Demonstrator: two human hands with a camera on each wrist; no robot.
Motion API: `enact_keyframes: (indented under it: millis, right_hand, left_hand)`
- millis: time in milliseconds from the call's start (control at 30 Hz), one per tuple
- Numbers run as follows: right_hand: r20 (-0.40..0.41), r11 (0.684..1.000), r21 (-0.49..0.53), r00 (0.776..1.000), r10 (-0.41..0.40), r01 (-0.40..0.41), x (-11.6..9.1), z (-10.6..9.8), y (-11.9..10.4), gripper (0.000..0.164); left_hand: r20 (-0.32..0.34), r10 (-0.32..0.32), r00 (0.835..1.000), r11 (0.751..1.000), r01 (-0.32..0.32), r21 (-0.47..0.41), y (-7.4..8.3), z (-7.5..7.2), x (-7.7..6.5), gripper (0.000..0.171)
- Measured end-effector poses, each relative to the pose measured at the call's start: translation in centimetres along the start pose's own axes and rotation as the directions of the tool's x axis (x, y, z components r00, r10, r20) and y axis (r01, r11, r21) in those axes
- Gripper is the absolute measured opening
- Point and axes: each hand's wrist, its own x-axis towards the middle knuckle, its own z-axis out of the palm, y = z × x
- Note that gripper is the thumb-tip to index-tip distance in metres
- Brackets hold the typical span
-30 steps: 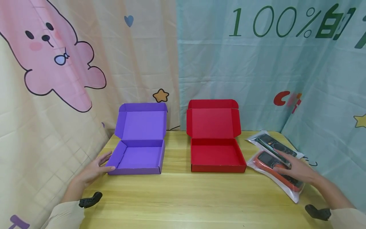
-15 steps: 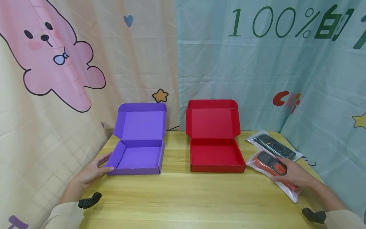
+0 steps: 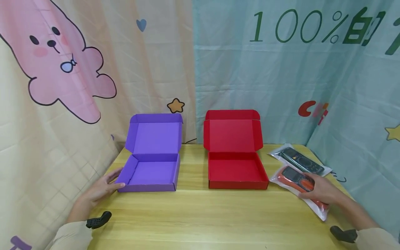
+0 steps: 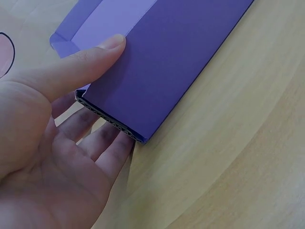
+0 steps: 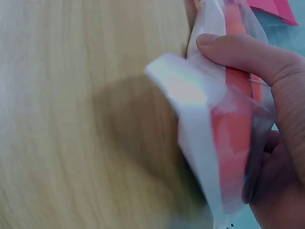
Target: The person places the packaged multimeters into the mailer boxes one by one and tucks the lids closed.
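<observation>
"Where's the orange meter (image 3: 295, 178)?"
"Right side of the frame, bagged, long axis slanting upper left to lower right; the right hand (image 3: 323, 191), nearer, grips it crosswise."
"And the left hand (image 3: 100, 187)?"
"Lower left, pinching the purple box (image 3: 151, 188) at its corner."

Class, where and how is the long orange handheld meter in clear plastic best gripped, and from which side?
Grip the long orange handheld meter across its long sides at the near half, probably best from the right, where the bare right hand holds it. Its narrow body slants toward that hand, so thumb and fingers can straddle it; the clear plastic bag may slip.
</observation>
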Motion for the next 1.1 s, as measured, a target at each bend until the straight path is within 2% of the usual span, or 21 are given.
enact_keyframes:
  millis: [400, 600, 833, 1100]
  right_hand:
    - [-0.012, 0.996, 0.048, 0.997, -0.079, 0.080, -0.1, -2.0, -0.4, 0.094]
    - [-0.011, 0.994, 0.061, 0.996, -0.088, 0.089, 0.5, -3.1, -1.1, 0.093]
    - [0.013, 0.995, 0.072, 0.997, -0.075, 0.074, 1.4, -4.2, -2.1, 0.095]
    - [0.014, 0.988, 0.062, 0.990, -0.140, 0.139, 3.0, -5.4, -4.3, 0.095]
  left_hand:
    - [-0.005, -0.004, 1.000, 1.000, 0.004, 0.020, 0.0, 0.0, 0.2, 0.089]
    - [-0.001, -0.010, 1.000, 1.000, 0.010, -0.026, 0.0, 0.0, 0.1, 0.090]
    - [0.011, -0.014, 1.000, 0.999, 0.015, -0.042, 0.0, 0.2, 0.1, 0.091]
    - [0.010, -0.011, 1.000, 0.999, 0.011, -0.048, -0.1, -0.1, 0.1, 0.090]
